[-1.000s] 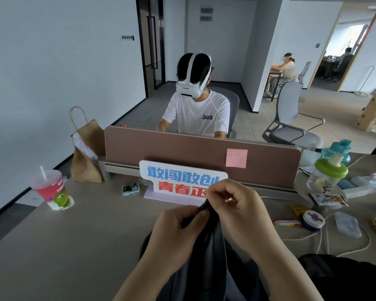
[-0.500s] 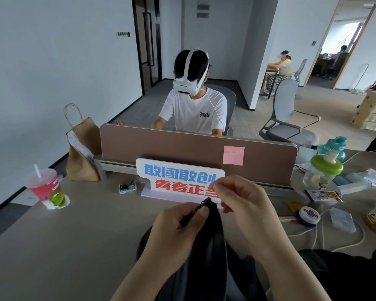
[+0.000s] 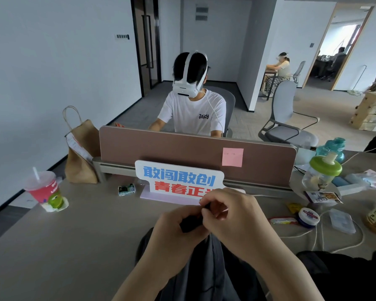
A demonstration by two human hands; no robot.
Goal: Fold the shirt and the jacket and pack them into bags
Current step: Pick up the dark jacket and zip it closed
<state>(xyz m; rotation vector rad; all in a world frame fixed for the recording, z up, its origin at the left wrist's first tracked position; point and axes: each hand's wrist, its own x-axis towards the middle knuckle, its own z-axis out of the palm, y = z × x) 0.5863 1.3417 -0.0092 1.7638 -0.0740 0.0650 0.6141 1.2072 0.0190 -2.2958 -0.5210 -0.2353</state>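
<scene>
A dark grey garment (image 3: 206,263) is held upright in front of me at the near edge of the desk (image 3: 74,246); I cannot tell whether it is the jacket. My left hand (image 3: 174,233) grips its black top edge from the left. My right hand (image 3: 232,218) pinches the same edge from the right, and its fingers touch the left hand. The spot they hold is hidden by the fingers. More black cloth (image 3: 345,276) lies at the lower right on the desk.
A slogan sign (image 3: 178,181) and a brown divider (image 3: 182,148) stand just beyond my hands, with a person seated behind. A paper bag (image 3: 83,153) and a pink cup (image 3: 44,190) are at the left. Bottles (image 3: 321,172), a small jar (image 3: 308,217) and a white cable (image 3: 334,240) clutter the right.
My hands have closed together over the garment's top edge. The zip pull seen half a second ago is now covered by my right fingers.
</scene>
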